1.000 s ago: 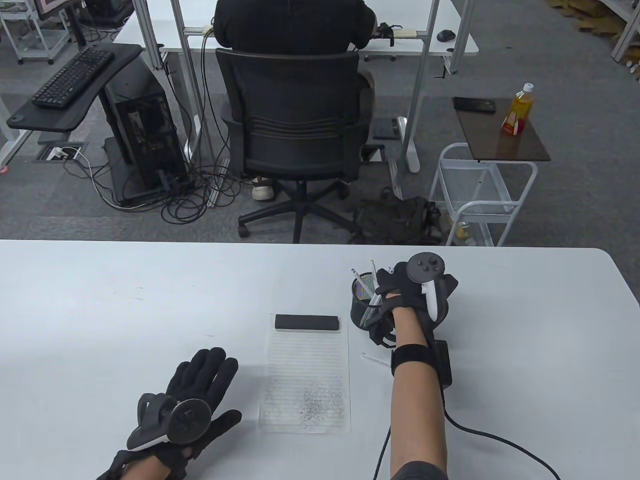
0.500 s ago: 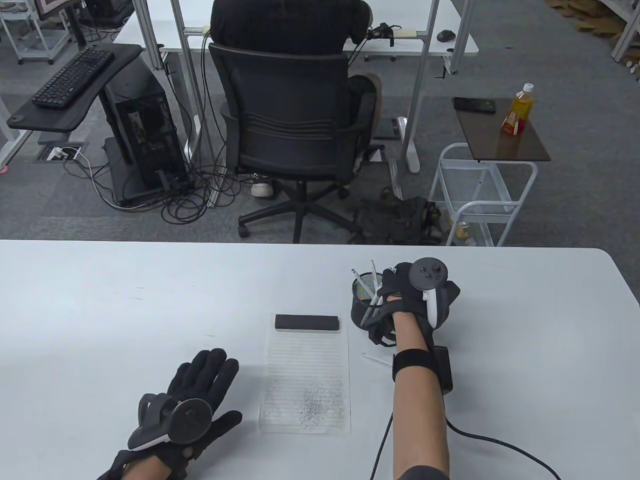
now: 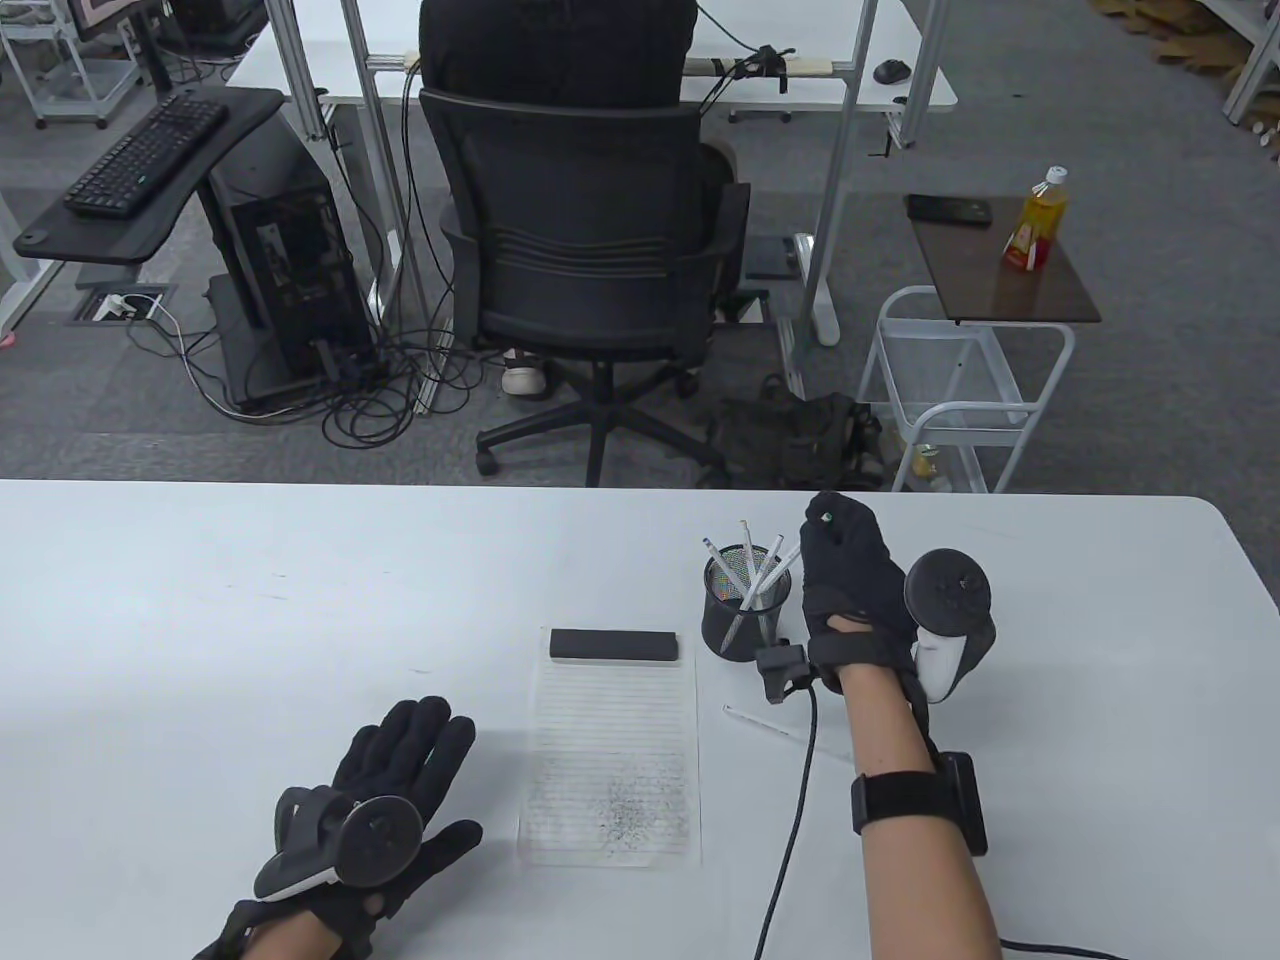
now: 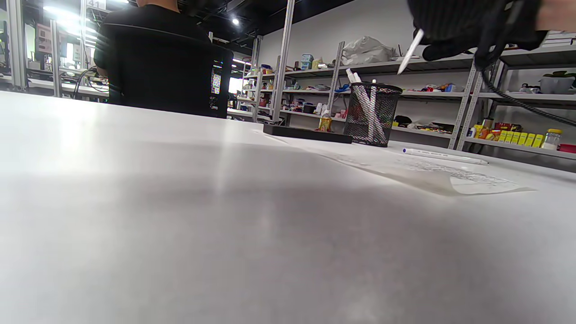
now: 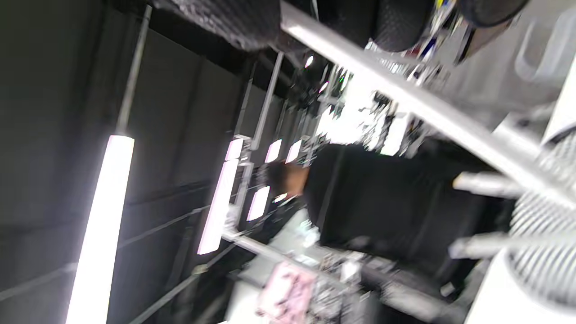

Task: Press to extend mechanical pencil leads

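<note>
1. While the right hand (image 3: 845, 585) is curled closed around a white mechanical pencil (image 4: 410, 50), it holds it above and just right of the mesh pencil cup (image 3: 748, 612); the left wrist view shows the pencil's pointed end sticking out below the glove, well clear of the table (image 3: 1050, 640).
2. How the thumb sits on the push-button cannot be told; the table view shows only the back of the glove.
3. Three more pencils (image 3: 748, 580) lean inside the cup, and another pencil (image 3: 760, 718) lies on the table, just right of the lined paper (image 3: 610, 745).
4. A black bar (image 3: 613, 645) weighs down the paper's far edge.
5. Resting flat on the table, the left hand (image 3: 385, 800) has its fingers spread and holds nothing.
6. Risks, as I judge them: clicking too many times would push out lead that snaps; a loose hold on the slim barrel could let it slip; and the hand's closeness to the cup could knock it over.
</note>
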The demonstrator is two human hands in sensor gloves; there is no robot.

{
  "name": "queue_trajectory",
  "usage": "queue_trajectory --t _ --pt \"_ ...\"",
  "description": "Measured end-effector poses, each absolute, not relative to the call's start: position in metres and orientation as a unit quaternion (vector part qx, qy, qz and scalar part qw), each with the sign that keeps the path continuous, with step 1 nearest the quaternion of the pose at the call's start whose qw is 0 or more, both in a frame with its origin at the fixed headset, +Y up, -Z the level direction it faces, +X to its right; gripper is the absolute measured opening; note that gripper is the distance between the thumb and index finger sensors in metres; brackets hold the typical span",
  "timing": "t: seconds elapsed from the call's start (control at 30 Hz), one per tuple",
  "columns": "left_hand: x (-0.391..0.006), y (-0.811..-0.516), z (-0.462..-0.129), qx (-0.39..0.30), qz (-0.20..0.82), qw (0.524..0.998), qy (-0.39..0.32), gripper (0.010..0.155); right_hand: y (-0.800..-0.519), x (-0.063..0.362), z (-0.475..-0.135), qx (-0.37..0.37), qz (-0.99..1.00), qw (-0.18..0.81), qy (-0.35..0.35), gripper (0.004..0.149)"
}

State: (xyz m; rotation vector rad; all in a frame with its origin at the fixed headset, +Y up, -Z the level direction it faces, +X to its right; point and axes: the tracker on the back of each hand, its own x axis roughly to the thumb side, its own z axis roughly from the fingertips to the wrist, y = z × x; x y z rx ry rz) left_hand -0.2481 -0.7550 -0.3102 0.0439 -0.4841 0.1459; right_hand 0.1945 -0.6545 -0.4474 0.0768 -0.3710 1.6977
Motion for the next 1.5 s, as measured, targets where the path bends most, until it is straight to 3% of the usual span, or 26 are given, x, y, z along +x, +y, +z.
queue_trajectory --t 0.1,0.37,0.43,0.67,0.9,1.17,1.27,1.33,1.5 --pt "-0.248 -0.755 -0.310 0.021 0.072 0.968 -0.241 0.092 -0.664 0.188 -0.423 0.082 0.682 0.721 -0.089 0.043" --pt "-0.247 -0.754 -0.309 0.024 0.070 0.967 -0.245 0.092 -0.713 0.173 -0.395 0.120 0.594 0.795 -0.016 0.039" --pt "-0.247 -0.754 -0.309 0.023 0.072 0.967 -0.245 0.092 -0.725 0.172 -0.396 0.105 0.593 0.798 -0.024 0.040" --pt "-0.245 -0.759 -0.310 0.013 0.070 0.967 -0.246 0.092 -0.748 0.166 -0.398 0.108 0.520 0.845 -0.052 0.063" --pt "-0.246 -0.757 -0.310 0.020 0.071 0.967 -0.245 0.092 -0.768 0.164 -0.399 0.081 0.480 0.871 -0.058 0.058" --pt "-0.246 -0.759 -0.310 0.014 0.073 0.966 -0.246 0.092 -0.773 0.165 -0.400 0.079 0.462 0.880 -0.078 0.049" --pt "-0.245 -0.759 -0.310 0.015 0.072 0.966 -0.246 0.092 -0.772 0.163 -0.401 0.131 0.424 0.893 -0.071 0.057" --pt "-0.246 -0.759 -0.310 0.015 0.073 0.966 -0.246 0.092 -0.771 0.162 -0.401 0.127 0.428 0.892 -0.071 0.067" --pt "-0.246 -0.759 -0.310 0.013 0.072 0.967 -0.246 0.092 -0.769 0.160 -0.401 0.132 0.438 0.887 -0.066 0.053"
